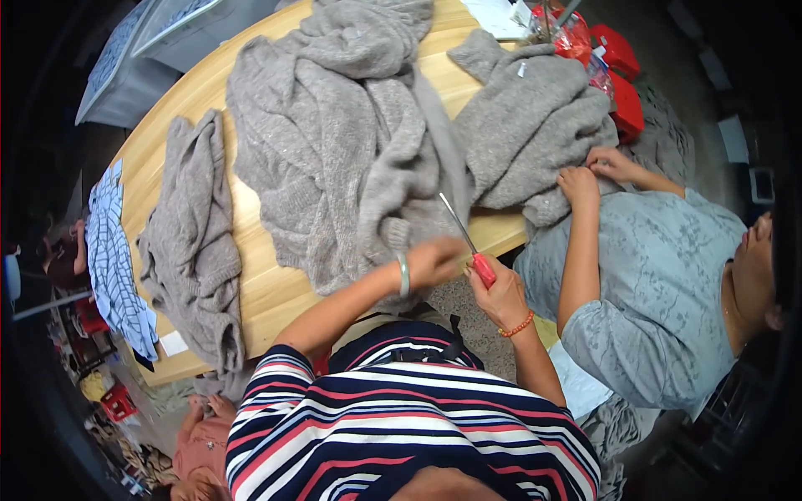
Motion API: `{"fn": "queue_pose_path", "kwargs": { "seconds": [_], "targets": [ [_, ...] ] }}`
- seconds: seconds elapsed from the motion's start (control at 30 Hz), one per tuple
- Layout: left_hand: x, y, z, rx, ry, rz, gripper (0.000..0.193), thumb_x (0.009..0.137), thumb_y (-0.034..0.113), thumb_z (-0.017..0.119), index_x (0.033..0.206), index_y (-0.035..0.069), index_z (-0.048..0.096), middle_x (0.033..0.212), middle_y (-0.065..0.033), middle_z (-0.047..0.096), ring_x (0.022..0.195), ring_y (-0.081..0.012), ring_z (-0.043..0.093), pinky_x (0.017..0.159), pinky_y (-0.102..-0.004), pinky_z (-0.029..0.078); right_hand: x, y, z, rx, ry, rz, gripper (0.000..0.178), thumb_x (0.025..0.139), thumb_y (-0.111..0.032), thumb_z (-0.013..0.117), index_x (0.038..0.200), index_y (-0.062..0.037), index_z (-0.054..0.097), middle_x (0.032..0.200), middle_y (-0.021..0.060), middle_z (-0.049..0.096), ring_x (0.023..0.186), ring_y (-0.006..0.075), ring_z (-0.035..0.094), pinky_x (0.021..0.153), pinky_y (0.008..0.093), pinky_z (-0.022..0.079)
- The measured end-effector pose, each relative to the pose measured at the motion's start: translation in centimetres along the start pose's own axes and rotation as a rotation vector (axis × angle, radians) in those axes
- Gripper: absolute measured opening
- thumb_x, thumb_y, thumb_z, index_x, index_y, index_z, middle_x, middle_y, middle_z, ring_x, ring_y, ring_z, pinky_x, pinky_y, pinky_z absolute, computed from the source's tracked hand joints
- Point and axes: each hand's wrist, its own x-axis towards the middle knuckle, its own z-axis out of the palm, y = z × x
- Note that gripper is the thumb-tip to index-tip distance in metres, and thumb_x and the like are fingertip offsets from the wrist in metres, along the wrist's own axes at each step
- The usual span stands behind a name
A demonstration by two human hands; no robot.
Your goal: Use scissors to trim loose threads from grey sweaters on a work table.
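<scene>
My right hand (pixel 499 294) is closed round the red handle of a tool with a thin metal shaft (pixel 460 224). The shaft slants up and to the left, and its exact kind cannot be made out. Just left of the handle is my left hand (pixel 434 262), its fingers smeared by motion. I cannot tell whether it touches the tool or holds anything. A pile of grey knitted sweaters (pixel 334 159) lies across the table in front of both hands, and the tool's tip shows against its lower right part.
More grey knitwear (pixel 196 234) lies left on the wooden table (pixel 251 225), near blue checked cloth (pixel 117 259). A co-worker (pixel 652 284) at right handles another grey sweater (pixel 535 117). Plastic bins (pixel 184 37) stand far left; red containers (pixel 622 104) far right. Another person (pixel 200 451) is lower left.
</scene>
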Motion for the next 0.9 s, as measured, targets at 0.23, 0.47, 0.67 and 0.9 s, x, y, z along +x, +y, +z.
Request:
{"fn": "queue_pose_path", "kwargs": {
  "seconds": [0.23, 0.47, 0.67, 0.9],
  "targets": [
    [-8.4, 3.7, -6.5, 0.285, 0.633, -0.389, 0.005, 0.089, 0.006, 0.068, 0.095, 0.006, 0.069, 0.084, -0.0063, 0.065, 0.073, -0.017, 0.061, 0.066, -0.0291, 0.048, 2.8, -3.1, 1.2, 0.051, -0.056, -0.095, 0.035, 0.088, -0.025, 0.071, 0.118, -0.0096, 0.064, 0.099, 0.0184, 0.071, 0.091, 0.038, 0.069, 0.079, 0.0414, 0.055],
    [-13.3, -0.2, -7.5, -0.26, 0.661, -0.836, 0.034, 0.092, 0.007, 0.067, 0.123, -0.004, 0.057, 0.099, -0.0047, 0.064, 0.086, -0.0096, 0.059, 0.077, -0.0237, 0.05, 7.6, -3.8, 10.2, -0.05, -0.167, -0.156, 0.055, 0.081, -0.028, 0.079, 0.13, -0.011, 0.058, 0.102, 0.0184, 0.07, 0.094, 0.0349, 0.069, 0.083, 0.0386, 0.055],
    [-12.4, 1.8, -6.3, -0.526, 0.609, -0.68, 0.046, 0.094, 0.007, 0.068, 0.136, -0.002, 0.053, 0.122, -0.0055, 0.06, 0.11, -0.0135, 0.058, 0.094, -0.0276, 0.047, 9.5, -7.5, -0.4, 0.633, -0.243, -0.088, 0.018, 0.087, -0.01, 0.076, 0.101, -0.0043, 0.065, 0.082, -0.0063, 0.061, 0.073, 0.0045, 0.054, 0.067, 0.023, 0.046],
    [-6.5, 2.0, -6.9, 0.135, 0.439, -0.324, 0.086, 0.08, 0.028, 0.08, 0.15, 0.004, 0.036, 0.14, -0.0219, 0.051, 0.128, -0.0355, 0.051, 0.108, -0.0423, 0.04, 7.7, -10.3, -11.0, 0.614, 0.345, -0.119, 0.029, 0.089, -0.008, 0.074, 0.113, 0.0005, 0.062, 0.079, -0.0016, 0.06, 0.055, 0.0045, 0.049, 0.048, 0.0208, 0.038]
  ]
}}
